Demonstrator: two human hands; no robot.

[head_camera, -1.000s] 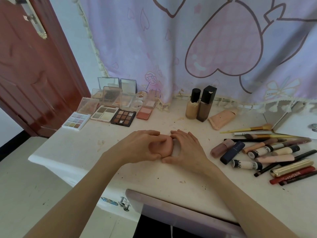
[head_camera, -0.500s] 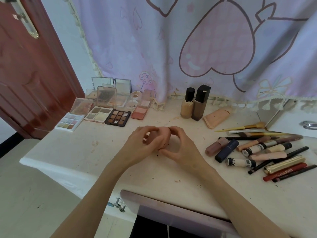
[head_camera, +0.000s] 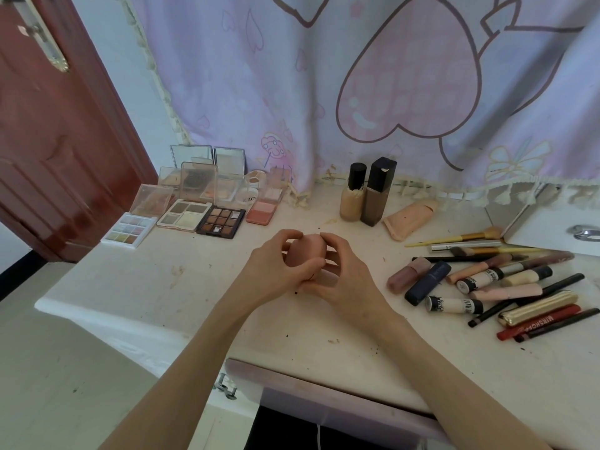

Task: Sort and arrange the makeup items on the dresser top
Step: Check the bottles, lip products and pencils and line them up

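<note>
**Sponge lifting clear of the dresser top, cupped in both hands**

You are raising the pink makeup sponge (head_camera: 307, 251) off the dresser top (head_camera: 130, 287). A second ago your hands were lying low on the surface, knuckles together, the sponge barely showing between them; now they are sitting higher and further back toward the curtain (head_camera: 324, 92), and the rounded top of the sponge is showing between your fingertips. I am reading that as the pick-up being done and the carry beginning, so the open question is where this piece belongs.

Your left hand (head_camera: 279, 267) is curling round the sponge's left side, thumb lying across its lower front. Your right hand (head_camera: 341, 277) is closing in from the right, fingertips pressing on the top edge and thumb tucked beneath. Both grips are narrow, wrapped tight to the soft body, nothing else held. I cannot tell whether the underside is resting on your palms.

The rest is looking mostly grouped: eyeshadow palettes (head_camera: 198, 216) lying open at the back left, two foundation bottles (head_camera: 367, 193) standing upright by the curtain, a peach tube (head_camera: 409, 219) lying beside them, and lipsticks, pencils and brushes (head_camera: 487, 280) lying in a loose heap at the right. That heap is probably still needing your attention.
</note>
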